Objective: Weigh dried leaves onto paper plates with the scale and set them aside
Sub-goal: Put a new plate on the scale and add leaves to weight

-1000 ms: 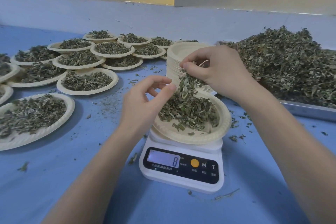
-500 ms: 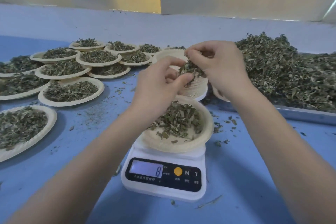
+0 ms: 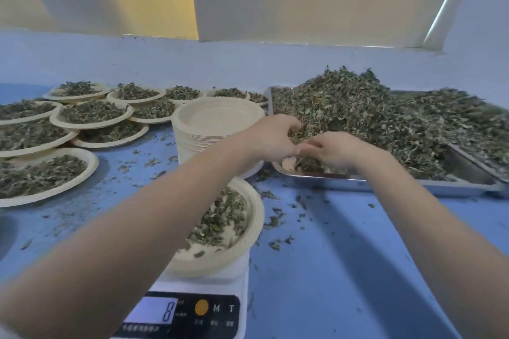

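Meeting over the tray (image 3: 385,183), both hands' grip (image 3: 300,150) touches dried leaves (image 3: 358,115).

Both arms fwd; left hand (image 3: 271,140) & right hand (image 3: 334,150) curled, seemingly touching.

The scale (image 3: 190,308) sits nearest the viewer, a paper plate (image 3: 220,231) of leaves on it. Behind the scale stands a stack of plates (image 3: 217,129); left of the scale — filled plates (image 3: 91,115) spread across the table (image 3: 344,256). Right and behind the scale lies a tray (image 3: 468,170) heaped with dried leaves (image 3: 385,118) — both hands reach into its near-left corner.
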The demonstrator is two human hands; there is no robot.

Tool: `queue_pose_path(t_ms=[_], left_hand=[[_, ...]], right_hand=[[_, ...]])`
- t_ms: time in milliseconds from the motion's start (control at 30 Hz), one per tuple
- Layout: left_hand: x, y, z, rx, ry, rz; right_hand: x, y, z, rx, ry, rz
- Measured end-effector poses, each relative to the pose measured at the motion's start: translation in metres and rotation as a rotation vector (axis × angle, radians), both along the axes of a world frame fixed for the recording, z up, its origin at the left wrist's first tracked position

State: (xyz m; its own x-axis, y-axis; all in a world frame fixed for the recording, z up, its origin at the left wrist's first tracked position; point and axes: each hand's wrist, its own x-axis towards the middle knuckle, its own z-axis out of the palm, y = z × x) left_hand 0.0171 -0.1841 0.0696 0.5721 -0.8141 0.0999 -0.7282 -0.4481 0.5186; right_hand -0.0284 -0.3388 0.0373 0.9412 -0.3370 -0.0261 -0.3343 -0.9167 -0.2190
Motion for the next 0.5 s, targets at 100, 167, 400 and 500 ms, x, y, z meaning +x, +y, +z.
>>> queue_pose_path(t_ms=[100,167,400,500], left_hand=[[0.005,0.022,0.003,-0.072,0.053,0.035],[0.010,0.042,0.005,-0.143,0.062,0.081],[0.009,0.115,-0.004,-0.217,-0.053,0.270],[0.006,0.141,-0.012,-0.188,-0.028,0.304]], right_hand=[[-0.002,0.017,-0.003,-0.010,-0.203,0.108],[-0.001,0.043,-0.001,0.039,-0.392,0.224],[0.004,0.133,0.010,0.082,-0.375,0.501],[0.001,0.150,0.009,0.092,-0.260,0.534]])
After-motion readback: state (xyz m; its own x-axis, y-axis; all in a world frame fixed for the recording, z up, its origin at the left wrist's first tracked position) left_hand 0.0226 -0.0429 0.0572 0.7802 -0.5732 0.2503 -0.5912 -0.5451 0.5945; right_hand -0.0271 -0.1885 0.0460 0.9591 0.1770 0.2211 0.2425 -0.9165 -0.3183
